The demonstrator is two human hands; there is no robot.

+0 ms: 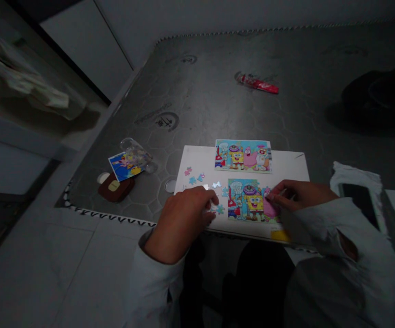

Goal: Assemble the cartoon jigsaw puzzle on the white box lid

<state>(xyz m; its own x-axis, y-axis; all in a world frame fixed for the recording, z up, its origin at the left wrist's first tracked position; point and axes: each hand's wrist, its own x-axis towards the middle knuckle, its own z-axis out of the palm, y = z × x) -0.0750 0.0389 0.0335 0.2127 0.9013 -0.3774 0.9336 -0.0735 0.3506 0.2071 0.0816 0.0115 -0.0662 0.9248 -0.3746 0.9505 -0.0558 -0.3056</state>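
A partly assembled cartoon jigsaw puzzle [247, 212] lies on a white board [197, 157], with loose puzzle pieces [201, 177] scattered to its left. My right hand [294, 193] is closed in a pinch over the puzzle's right side, at a pink puzzle piece [267, 192]; its fingers hide part of that edge. Over the loose pieces at the board's left front is my left hand [190, 212], fingers curved, thumb and index finger apart. A teal piece [221, 209] shows beside its fingertips. Above the puzzle is a picture card [243, 156] with the same cartoon scene.
A brown case [116, 187], a blue picture card [122, 169] and a clear plastic wrapper [136, 152] lie at left. A red packet [260, 85] is farther back. At right are a dark hat-like object [382, 93] and a phone-like dark rectangle [359, 200] on white material.
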